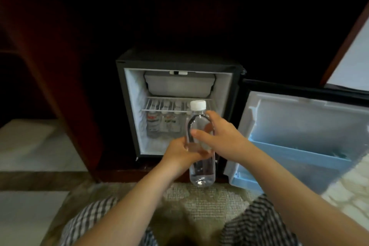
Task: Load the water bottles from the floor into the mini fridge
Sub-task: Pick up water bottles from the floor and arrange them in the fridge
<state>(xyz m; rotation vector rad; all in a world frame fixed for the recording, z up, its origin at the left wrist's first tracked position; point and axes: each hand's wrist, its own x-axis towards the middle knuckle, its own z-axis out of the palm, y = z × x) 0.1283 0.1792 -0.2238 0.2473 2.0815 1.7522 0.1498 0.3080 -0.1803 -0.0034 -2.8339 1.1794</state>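
The bottle (200,142) is held upright in front of the open fridge (179,106), off the floor, cap (197,105) uppermost. Both hands are on it. The left hand (180,154) forms the lower grip: its fingers are closed around the middle of the body, carrying the weight. The right hand (221,136) forms the upper grip: thumb and fingers are closed around the shoulder section just above the left grip, which probably steadies the top against tipping.

Beyond the grips, the lower compartment already holds several bottles (162,122), standing upright in a row under the wire shelf (169,105). They sit to the left of the grips; the space directly ahead and to the right appears free, though the held bottle hides part of it.

To the right of the grips, the door (303,126) stands fully open, and its blue bin (299,156) looks unoccupied.

The two-handed, upright hold suits a level push into the lower compartment. The cap stands near shelf height in this view, so clearance under the shelf should be watched.

The rug (199,195) lies below the grips.
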